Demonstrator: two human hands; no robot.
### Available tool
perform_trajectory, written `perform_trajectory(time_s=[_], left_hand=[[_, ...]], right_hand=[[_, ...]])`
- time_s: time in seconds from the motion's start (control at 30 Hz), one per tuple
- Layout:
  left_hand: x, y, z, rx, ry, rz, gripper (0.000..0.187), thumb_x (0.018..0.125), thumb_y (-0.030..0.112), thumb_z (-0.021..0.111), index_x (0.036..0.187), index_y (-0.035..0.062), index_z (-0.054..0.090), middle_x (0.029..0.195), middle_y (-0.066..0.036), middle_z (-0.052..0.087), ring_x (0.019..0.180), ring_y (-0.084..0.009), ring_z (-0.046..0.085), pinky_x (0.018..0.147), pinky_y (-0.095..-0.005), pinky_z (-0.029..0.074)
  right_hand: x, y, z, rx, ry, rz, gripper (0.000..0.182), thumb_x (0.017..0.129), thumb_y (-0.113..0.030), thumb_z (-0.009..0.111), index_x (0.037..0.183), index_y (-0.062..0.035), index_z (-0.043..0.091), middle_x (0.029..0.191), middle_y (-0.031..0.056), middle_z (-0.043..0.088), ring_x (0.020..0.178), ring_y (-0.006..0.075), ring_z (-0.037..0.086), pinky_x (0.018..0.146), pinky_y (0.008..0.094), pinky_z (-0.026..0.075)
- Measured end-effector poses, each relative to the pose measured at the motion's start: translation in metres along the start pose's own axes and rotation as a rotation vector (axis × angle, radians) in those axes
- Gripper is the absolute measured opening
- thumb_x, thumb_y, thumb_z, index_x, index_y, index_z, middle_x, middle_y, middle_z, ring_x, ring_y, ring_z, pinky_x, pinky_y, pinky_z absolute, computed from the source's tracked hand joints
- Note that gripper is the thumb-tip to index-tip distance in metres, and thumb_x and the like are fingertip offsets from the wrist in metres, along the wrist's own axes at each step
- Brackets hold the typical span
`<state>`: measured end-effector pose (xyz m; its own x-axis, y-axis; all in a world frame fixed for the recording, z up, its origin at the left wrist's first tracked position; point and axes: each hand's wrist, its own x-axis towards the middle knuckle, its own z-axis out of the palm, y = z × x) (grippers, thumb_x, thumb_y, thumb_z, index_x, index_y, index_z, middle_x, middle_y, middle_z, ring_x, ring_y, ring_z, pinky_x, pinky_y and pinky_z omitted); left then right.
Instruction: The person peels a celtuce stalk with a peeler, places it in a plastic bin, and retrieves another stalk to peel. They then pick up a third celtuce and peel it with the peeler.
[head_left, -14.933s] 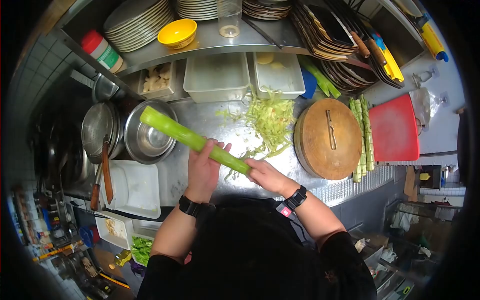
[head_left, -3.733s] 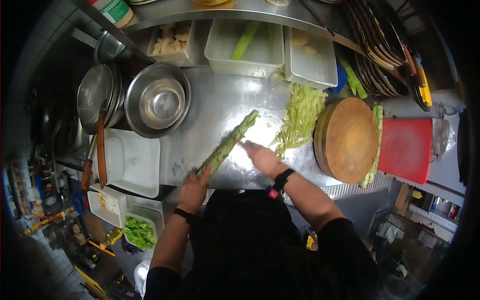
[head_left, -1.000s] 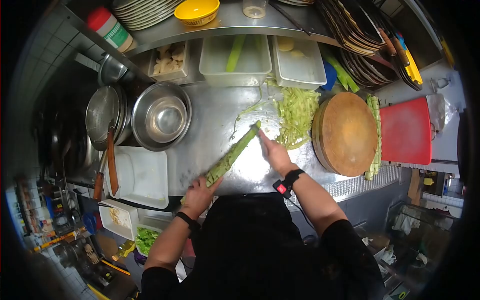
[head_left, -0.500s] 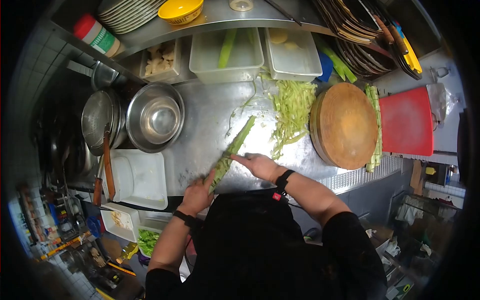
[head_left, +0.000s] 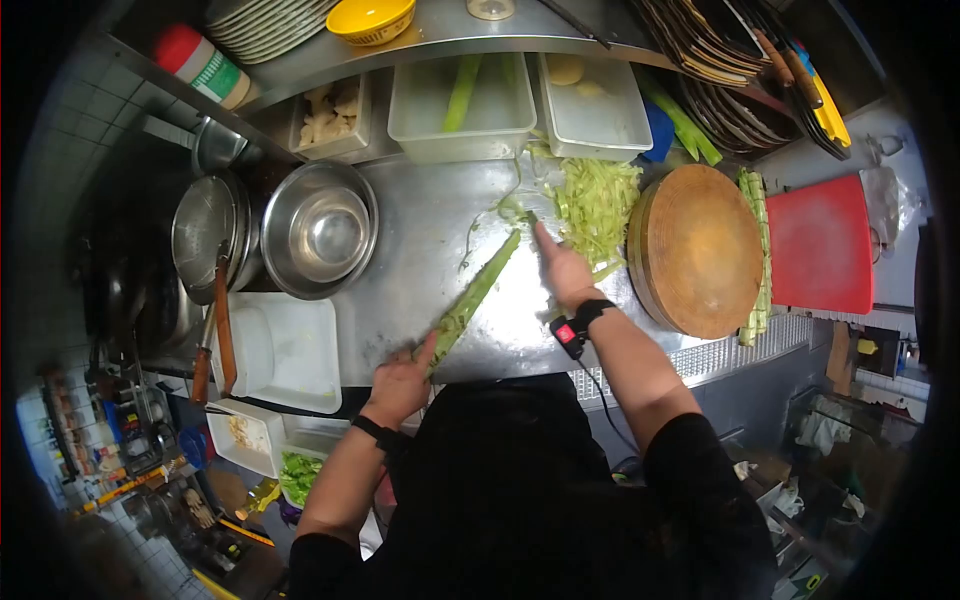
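Note:
A long green celtuce stem [head_left: 482, 287] with patchy skin lies slantwise over the steel worktop, its narrow end pointing away from me. My left hand [head_left: 400, 385] grips its thick near end, fingers wrapped around it. Beyond and to the right of the stem, my right hand [head_left: 567, 272] is closed with the index finger stretched forward. It holds a small dark peeler [head_left: 532, 216], mostly hidden by the fingers. A strip of green peel [head_left: 512, 208] is beside the peeler's tip. A heap of pale green peelings [head_left: 598, 205] lies just beyond my right hand.
A round wooden chopping block [head_left: 703, 250] stands right of the peelings, with green stalks [head_left: 755, 260] beside it. Nested steel bowls [head_left: 275, 235] and a white tub [head_left: 322, 350] are at left. Plastic bins [head_left: 460, 140] line the back under a shelf [head_left: 440, 62]. A red board [head_left: 822, 245] lies far right.
My right hand has moved from the middle of the celtuce stem forward and right, past its far tip. My left hand stays on the near end. The view has shifted slightly.

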<state>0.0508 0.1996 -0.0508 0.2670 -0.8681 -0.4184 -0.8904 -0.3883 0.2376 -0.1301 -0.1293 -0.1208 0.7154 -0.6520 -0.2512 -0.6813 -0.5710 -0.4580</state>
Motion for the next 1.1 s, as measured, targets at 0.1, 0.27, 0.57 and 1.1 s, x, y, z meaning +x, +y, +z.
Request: perform_trajectory(time_s=[0.1, 0.27, 0.57, 1.1], left_hand=[[0.001, 0.008, -0.01, 0.107, -0.017, -0.012, 0.083, 0.086, 0.016, 0.066, 0.163, 0.0211, 0.037, 0.108, -0.023, 0.068, 0.096, -0.0394, 0.07, 0.083, -0.0492, 0.059], [-0.003, 0.003, 0.005, 0.168, 0.064, 0.015, 0.087, 0.085, 0.016, 0.069, 0.165, 0.023, 0.033, 0.105, -0.02, 0.065, 0.096, -0.0396, 0.067, 0.081, -0.0516, 0.058], [-0.005, 0.008, -0.001, 0.253, -0.033, -0.026, 0.087, 0.088, 0.006, 0.061, 0.166, 0.029, 0.03, 0.107, -0.021, 0.058, 0.09, -0.0379, 0.067, 0.074, -0.0474, 0.06], [-0.006, 0.0, 0.013, 0.203, 0.063, -0.011, 0.082, 0.088, 0.026, 0.07, 0.163, 0.0282, 0.038, 0.109, -0.021, 0.062, 0.091, -0.0374, 0.068, 0.071, -0.0484, 0.06]], right_hand=[[-0.008, -0.008, -0.008, 0.004, 0.082, -0.007, 0.063, 0.101, -0.01, 0.053, 0.161, -0.0247, 0.039, 0.091, 0.0247, 0.068, 0.081, 0.0431, 0.07, 0.075, 0.0537, 0.056], [-0.058, -0.05, 0.026, 0.234, 0.073, -0.319, 0.063, 0.098, -0.006, 0.055, 0.158, -0.018, 0.044, 0.091, 0.0171, 0.069, 0.077, 0.0374, 0.068, 0.073, 0.0475, 0.057], [-0.011, -0.007, 0.02, 0.087, 0.115, 0.014, 0.065, 0.095, 0.002, 0.051, 0.157, -0.0165, 0.044, 0.098, 0.0248, 0.069, 0.087, 0.0406, 0.07, 0.079, 0.0503, 0.056], [-0.064, -0.036, 0.054, 0.18, -0.106, -0.593, 0.058, 0.1, -0.006, 0.055, 0.156, -0.013, 0.045, 0.095, 0.0229, 0.068, 0.083, 0.041, 0.069, 0.077, 0.0477, 0.058]])
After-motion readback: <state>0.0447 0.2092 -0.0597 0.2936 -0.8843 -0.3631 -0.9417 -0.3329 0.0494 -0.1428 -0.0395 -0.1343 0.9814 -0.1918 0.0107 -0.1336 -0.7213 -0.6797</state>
